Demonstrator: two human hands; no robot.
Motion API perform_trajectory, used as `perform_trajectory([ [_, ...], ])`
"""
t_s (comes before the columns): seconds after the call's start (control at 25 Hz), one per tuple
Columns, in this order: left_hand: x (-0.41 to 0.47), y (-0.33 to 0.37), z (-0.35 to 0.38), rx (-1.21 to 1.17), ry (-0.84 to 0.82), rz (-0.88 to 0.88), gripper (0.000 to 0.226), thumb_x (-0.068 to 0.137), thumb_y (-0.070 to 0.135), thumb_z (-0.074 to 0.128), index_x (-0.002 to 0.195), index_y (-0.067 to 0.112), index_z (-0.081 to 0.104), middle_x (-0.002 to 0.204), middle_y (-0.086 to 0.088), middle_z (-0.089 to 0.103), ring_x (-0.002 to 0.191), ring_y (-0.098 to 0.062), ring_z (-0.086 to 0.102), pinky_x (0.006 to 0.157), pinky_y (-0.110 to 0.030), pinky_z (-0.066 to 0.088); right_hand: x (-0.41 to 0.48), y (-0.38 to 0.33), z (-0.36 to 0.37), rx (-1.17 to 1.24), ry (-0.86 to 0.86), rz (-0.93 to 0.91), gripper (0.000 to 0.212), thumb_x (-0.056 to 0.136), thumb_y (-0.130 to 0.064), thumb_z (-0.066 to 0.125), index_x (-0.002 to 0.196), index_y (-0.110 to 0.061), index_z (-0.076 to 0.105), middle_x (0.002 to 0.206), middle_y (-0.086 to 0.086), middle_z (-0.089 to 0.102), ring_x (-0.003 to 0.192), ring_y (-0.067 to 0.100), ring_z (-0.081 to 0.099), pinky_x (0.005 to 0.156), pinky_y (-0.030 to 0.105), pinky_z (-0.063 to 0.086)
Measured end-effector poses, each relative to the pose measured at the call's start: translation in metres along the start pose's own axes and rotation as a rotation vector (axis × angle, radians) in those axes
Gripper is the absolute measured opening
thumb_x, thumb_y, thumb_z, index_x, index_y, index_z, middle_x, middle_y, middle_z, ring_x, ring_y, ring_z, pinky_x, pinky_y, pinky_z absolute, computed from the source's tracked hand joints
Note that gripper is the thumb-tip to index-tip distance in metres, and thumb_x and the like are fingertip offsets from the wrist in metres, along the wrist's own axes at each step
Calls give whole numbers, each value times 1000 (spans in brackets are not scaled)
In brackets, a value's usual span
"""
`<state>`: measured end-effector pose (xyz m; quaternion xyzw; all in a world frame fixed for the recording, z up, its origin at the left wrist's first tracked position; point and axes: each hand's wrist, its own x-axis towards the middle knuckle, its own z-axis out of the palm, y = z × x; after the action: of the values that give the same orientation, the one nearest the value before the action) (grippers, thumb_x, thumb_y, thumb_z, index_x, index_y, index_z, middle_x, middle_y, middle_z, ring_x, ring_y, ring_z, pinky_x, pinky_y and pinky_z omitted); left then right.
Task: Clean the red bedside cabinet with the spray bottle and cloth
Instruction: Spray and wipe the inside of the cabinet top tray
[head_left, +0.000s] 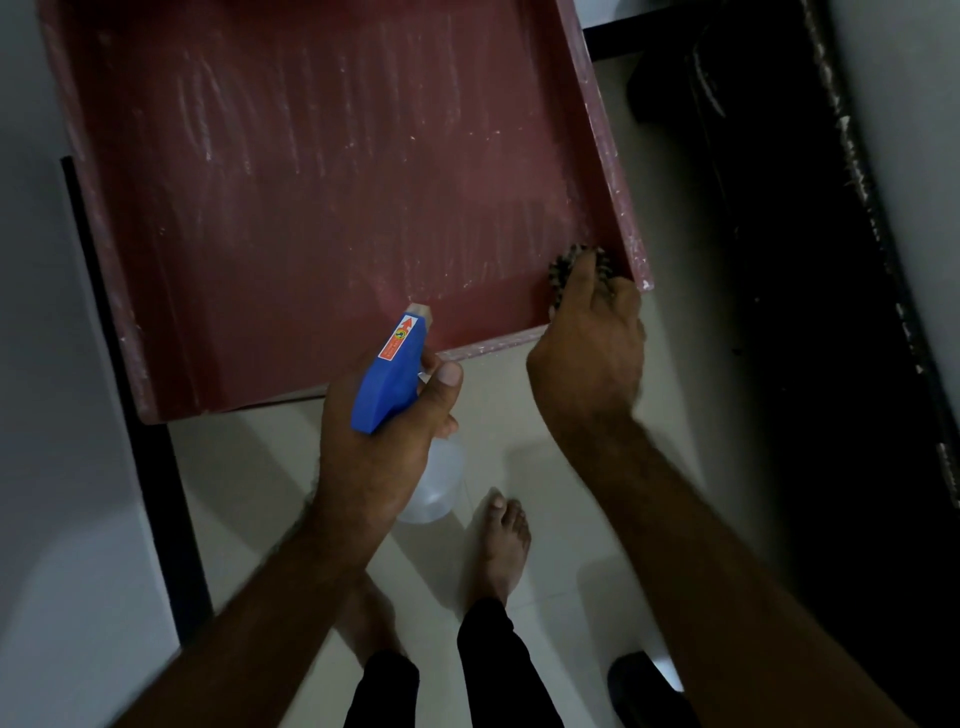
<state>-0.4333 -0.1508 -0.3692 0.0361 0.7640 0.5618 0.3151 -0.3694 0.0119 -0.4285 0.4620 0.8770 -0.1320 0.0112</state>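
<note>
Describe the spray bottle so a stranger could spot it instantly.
Find the big streaky red cabinet top. At its near edge, the left hand grips a clear plastic spray bottle. Its blue trigger head with an orange label sets it apart from the dark cloth under the right hand.

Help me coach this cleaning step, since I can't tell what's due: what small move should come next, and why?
Probably wipe: sweep the dark patterned cloth, held by the right hand at the near right corner, leftward across the red cabinet top. Whitish streaks cover that surface, and the left hand holds the blue-headed clear plastic spray bottle with its nozzle over the near edge.
</note>
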Motion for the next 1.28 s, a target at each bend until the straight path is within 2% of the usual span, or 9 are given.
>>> perform_trajectory([
  [0.2, -2, 5, -2, -11, -4, 15, 23, 91, 28, 71, 99, 7, 64, 81, -17, 69, 67, -24, 72, 64, -22, 56, -8, 4, -10, -83, -8, -64, 87, 83, -9, 67, 161, -11, 28, 161, 20, 33, 143, 37, 41, 112, 47, 42],
  [0.36, -1, 5, -4, -33, 24, 12, 22, 90, 24, 72, 99, 5, 65, 81, -15, 68, 65, -23, 71, 62, -19, 53, -3, 9, -10, -20, 64, -138, 80, 79, 4, 64, 156, -7, 44, 147, 20, 57, 129, 37, 58, 104, 46, 50],
  [0.52, 3, 3, -5, -20, 7, 7, 23, 91, 26, 72, 99, 5, 65, 79, -14, 69, 64, -21, 71, 61, -16, 52, 12, 1, -14, 35, 104, -186, 73, 87, 4, 64, 155, -10, 44, 121, 15, 72, 103, 36, 71, 86, 50, 60],
  [0.72, 5, 4, -11, -9, -14, -2, 22, 90, 26, 71, 97, 6, 65, 74, -15, 69, 64, -21, 71, 62, -15, 52, -19, 10, -2, 21, 157, -250, 67, 77, 10, 70, 141, -12, 63, 133, 18, 68, 116, 41, 67, 88, 51, 58],
  [0.88, 8, 6, -14, -16, -36, -8, 25, 90, 27, 71, 97, 5, 65, 73, -16, 69, 63, -20, 71, 61, -14, 51, 9, -17, 1, 38, 126, -163, 64, 84, 2, 65, 146, -14, 58, 134, 21, 65, 116, 43, 63, 96, 53, 56],
  [1.04, 13, 12, -21, -23, -48, -11, 32, 86, 35, 70, 97, 5, 65, 71, -13, 69, 64, -19, 71, 62, -13, 51, -13, -26, 7, 40, 56, -489, 61, 79, 9, 64, 137, -8, 63, 130, 16, 69, 122, 36, 61, 100, 52, 55],
  [1.12, 16, 12, -24, -14, -58, -16, 33, 86, 35, 69, 97, 4, 64, 73, -14, 70, 64, -19, 71, 62, -13, 51, -4, -14, 3, 26, 140, -431, 62, 75, 13, 69, 134, -7, 66, 126, 17, 71, 115, 35, 66, 94, 47, 57],
  [1.2, 19, 13, -26, -9, -59, -17, 35, 86, 37, 69, 97, 5, 64, 73, -14, 70, 65, -20, 71, 63, -15, 52, 5, -11, 0, 21, 146, -231, 63, 80, 9, 70, 140, -9, 62, 130, 19, 68, 117, 38, 66, 96, 52, 59],
  [1.28, 20, 14, -26, -13, -59, -15, 35, 85, 38, 70, 96, 5, 64, 72, -15, 69, 65, -21, 71, 65, -18, 54, 0, -17, 1, 5, 128, -187, 64, 81, 4, 72, 143, -9, 59, 136, 19, 65, 124, 40, 62, 99, 57, 56],
])
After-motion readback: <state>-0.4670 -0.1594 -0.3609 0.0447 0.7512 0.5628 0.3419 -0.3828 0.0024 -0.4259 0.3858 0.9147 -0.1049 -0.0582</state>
